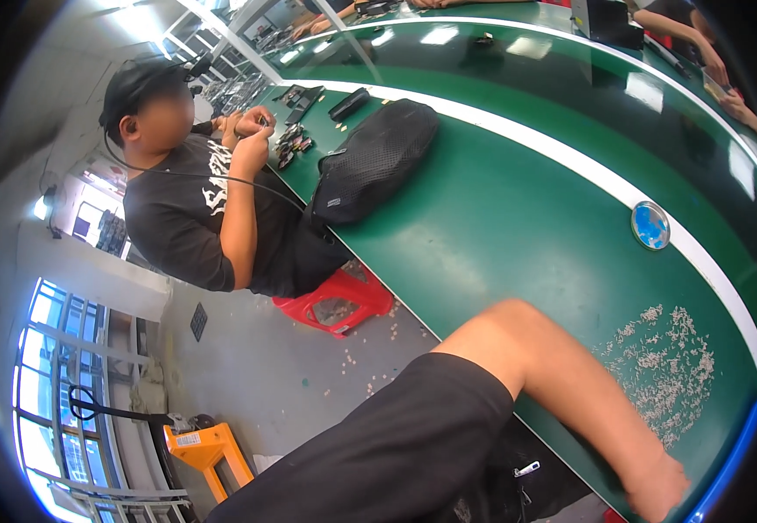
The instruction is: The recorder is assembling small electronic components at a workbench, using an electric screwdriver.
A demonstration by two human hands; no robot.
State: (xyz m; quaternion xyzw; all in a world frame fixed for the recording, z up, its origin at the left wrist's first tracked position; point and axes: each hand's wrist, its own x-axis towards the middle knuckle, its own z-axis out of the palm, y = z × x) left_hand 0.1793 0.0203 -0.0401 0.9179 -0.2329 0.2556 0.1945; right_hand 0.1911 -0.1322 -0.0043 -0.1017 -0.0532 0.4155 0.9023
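Note:
My left arm comes in from the lower edge in a dark short sleeve, bent at the elbow over the table's near edge. My left hand [657, 488] is low at the right, close to the blue edge strip [731, 458]. Its fingers point away and are mostly hidden, so I cannot make out whether it holds anything. Just beyond the hand, many small pale pieces [670, 370] lie loosely scattered on the green table [500, 235]. My right hand is out of view.
A round tin with a blue-and-white surface [650, 226] sits by the white strip. A black bag [377, 161] lies farther left, near a seated co-worker [196, 192] handling something small. A red stool [337, 301] and an orange pallet truck [209, 449] stand on the floor.

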